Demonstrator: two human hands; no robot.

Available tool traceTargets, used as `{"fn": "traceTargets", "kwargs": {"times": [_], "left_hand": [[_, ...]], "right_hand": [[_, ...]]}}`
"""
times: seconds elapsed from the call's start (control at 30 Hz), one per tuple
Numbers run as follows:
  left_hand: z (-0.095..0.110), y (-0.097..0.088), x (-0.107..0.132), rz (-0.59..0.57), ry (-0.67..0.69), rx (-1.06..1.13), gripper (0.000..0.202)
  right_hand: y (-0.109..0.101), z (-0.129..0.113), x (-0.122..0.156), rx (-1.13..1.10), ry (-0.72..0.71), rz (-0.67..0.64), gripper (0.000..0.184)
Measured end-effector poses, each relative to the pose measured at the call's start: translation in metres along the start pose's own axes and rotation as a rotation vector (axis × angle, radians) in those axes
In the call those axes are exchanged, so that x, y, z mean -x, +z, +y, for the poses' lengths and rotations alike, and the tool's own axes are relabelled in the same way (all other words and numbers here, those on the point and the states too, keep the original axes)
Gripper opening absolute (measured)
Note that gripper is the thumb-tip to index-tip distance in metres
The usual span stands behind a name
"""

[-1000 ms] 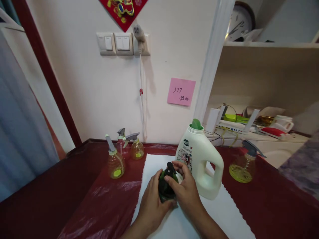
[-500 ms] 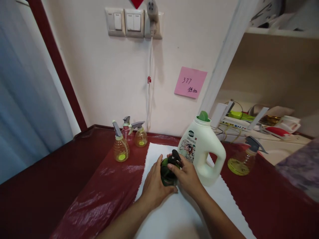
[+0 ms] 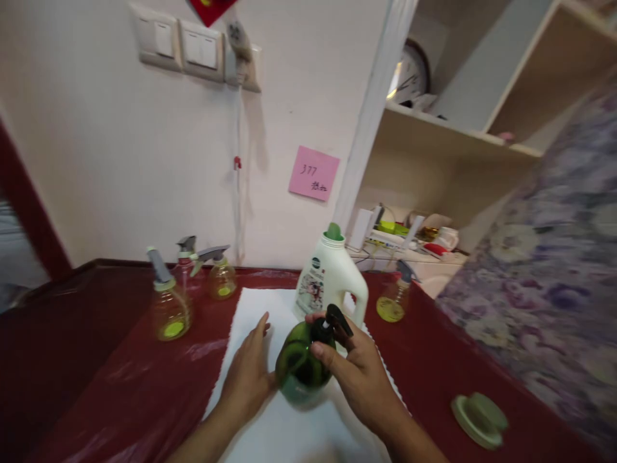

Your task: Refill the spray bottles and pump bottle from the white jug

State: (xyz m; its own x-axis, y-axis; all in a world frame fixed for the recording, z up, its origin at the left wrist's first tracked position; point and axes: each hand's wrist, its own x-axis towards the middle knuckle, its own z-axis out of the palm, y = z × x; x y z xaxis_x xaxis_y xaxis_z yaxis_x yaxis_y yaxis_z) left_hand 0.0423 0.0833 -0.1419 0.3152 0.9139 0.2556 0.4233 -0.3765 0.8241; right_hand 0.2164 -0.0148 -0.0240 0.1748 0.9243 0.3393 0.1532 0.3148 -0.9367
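A round green pump bottle [image 3: 301, 366] with a black pump head is tilted above the white cloth [image 3: 260, 305]. My right hand [image 3: 359, 366] grips it at the neck, thumb on the near side of the black collar. To the bottle's left is my left hand [image 3: 248, 370], its fingers stretched and apart, the thumb close to the bottle's side; whether it touches I cannot tell. Just behind stands a large pale detergent jug [image 3: 332, 276] with its mouth uncapped and something green showing in the opening.
Several spray bottles stand on the red table cover: a yellowish one [image 3: 171, 308], two behind it, and another [image 3: 394, 299] to the right. A pale green cap-like piece [image 3: 479, 418] lies at front right. A wall with switches [image 3: 200, 48] rises behind, shelves to the right.
My left hand has come off the pump bottle and opened to its left. My right hand keeps its hold, with the bottle now tilted. The view has swung to the right.
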Motion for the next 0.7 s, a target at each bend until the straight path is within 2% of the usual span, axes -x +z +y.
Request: {"fn": "traceTargets", "kwargs": {"times": [0.1, 0.2, 0.33, 0.43, 0.5, 0.6, 0.7], "left_hand": [[-0.004, 0.000, -0.004, -0.007, -0.024, -0.050, 0.101], [-0.008, 0.000, -0.006, -0.024, -0.037, -0.100, 0.092], [-0.010, 0.001, -0.008, -0.018, -0.053, -0.105, 0.081], [-0.009, 0.001, -0.010, -0.031, -0.065, -0.090, 0.080], [-0.008, 0.000, -0.011, -0.032, -0.078, -0.082, 0.082], [-0.009, -0.001, -0.013, -0.031, -0.098, -0.066, 0.085], [-0.012, 0.000, -0.014, -0.035, -0.094, -0.057, 0.088]], "right_hand": [[-0.030, -0.007, 0.023, 0.040, 0.042, 0.042, 0.031], [-0.070, -0.010, 0.037, 0.145, 0.046, 0.163, 0.034], [-0.130, -0.002, 0.027, 0.302, -0.029, 0.396, 0.039], [-0.170, 0.018, 0.006, 0.393, -0.063, 0.580, 0.045], [-0.191, 0.035, -0.008, 0.471, -0.051, 0.677, 0.041], [-0.212, 0.064, -0.026, 0.586, 0.014, 0.766, 0.028], [-0.223, 0.091, -0.038, 0.674, 0.104, 0.822, 0.027]]}}
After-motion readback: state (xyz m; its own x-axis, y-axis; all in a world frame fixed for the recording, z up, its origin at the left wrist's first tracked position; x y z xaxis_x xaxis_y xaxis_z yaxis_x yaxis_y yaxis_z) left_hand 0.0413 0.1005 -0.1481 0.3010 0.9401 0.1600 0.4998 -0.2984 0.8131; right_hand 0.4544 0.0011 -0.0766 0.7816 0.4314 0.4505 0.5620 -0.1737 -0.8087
